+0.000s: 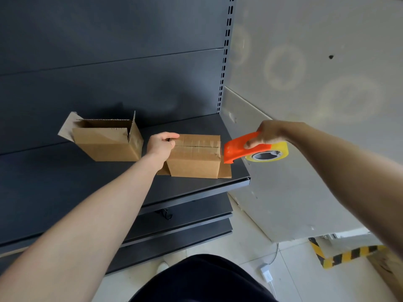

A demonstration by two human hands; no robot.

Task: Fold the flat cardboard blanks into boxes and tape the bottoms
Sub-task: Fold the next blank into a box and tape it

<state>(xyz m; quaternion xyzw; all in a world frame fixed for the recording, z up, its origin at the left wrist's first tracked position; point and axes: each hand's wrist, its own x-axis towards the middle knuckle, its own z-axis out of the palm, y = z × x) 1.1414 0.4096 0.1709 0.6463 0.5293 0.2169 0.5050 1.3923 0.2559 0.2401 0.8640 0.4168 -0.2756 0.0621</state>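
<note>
Closely flanked, box (194, 164), left hand (160, 144) gripping it, right hand (268, 134) holding dispenser (237, 149)

Illumination is even and moderately bright. Faint circular flare rings overlay the pale wall (305, 68). The open box (106, 142) casts a soft shadow on the dark back panel (109, 62). Wide-angle distortion bends frame edges.

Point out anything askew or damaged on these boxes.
The taped box held by the left hand: its seam gapes and the cardboard looks crumpled at the right end, beside the tape dispenser. The other box looks fine.
</note>
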